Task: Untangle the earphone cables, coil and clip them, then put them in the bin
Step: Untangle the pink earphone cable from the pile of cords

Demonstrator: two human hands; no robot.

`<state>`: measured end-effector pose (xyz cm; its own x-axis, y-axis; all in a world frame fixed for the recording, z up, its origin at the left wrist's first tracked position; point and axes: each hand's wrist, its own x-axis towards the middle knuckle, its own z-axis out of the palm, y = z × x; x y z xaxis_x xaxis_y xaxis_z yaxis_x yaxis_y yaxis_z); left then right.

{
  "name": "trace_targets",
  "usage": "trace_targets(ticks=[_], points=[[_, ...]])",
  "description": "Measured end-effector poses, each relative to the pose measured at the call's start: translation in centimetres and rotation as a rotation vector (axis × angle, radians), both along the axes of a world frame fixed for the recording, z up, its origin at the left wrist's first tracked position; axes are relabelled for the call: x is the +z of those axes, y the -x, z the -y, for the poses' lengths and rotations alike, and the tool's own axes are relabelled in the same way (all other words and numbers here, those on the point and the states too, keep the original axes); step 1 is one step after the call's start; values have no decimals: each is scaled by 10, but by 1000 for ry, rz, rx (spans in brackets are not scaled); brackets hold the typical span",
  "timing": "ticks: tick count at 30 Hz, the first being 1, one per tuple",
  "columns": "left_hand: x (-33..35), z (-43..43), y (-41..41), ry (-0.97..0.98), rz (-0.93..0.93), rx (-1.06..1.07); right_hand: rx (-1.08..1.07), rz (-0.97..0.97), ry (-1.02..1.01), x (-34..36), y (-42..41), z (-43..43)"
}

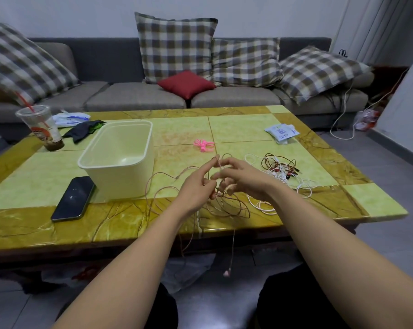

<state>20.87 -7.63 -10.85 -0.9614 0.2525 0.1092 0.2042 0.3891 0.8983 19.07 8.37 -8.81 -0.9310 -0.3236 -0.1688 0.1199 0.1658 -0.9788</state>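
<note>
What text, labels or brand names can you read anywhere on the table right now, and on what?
No words can be made out.
The plastic cup: red and orange label, too blurred to read.
The white packet at the right: blue print, too small to read.
The white packet at the left: blue print, too blurred to read.
The phone: dark screen, no text.

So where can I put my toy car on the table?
Bare tiles: far middle, between bin and packet; near left, before the phone. Crowded around left hand, right hand, their cable and the tangle.
</note>
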Motion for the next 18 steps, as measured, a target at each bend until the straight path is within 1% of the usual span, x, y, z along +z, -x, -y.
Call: trace_targets(ticks=[1,3,6,8,10,12,14,16,18], points=[[2,-1,-1,-12,-4,-15,49,30,-61,0,-2,2],[6,-1,-3,-51,13,-54,91,22,-166,-1,-1,3],[11,0,-6,-132,67,-98,123,-2,-207,0,2,0],[11,0,-6,-139,90,-98,53,8,-219,1,2,0],[6,1,-2,-87,83,-80,-80,47,-131,2,4,0],[2,4,1,-41,83,-70,-183,95,32,3,7,-2],[1,5,3,-40,80,-42,-281,113,159,4,11,-4],[2,6,3,-47,67,40,-406,91,224,4,14,-8],[1,8,5,21,50,145,-529,52,232,3,16,-13]])
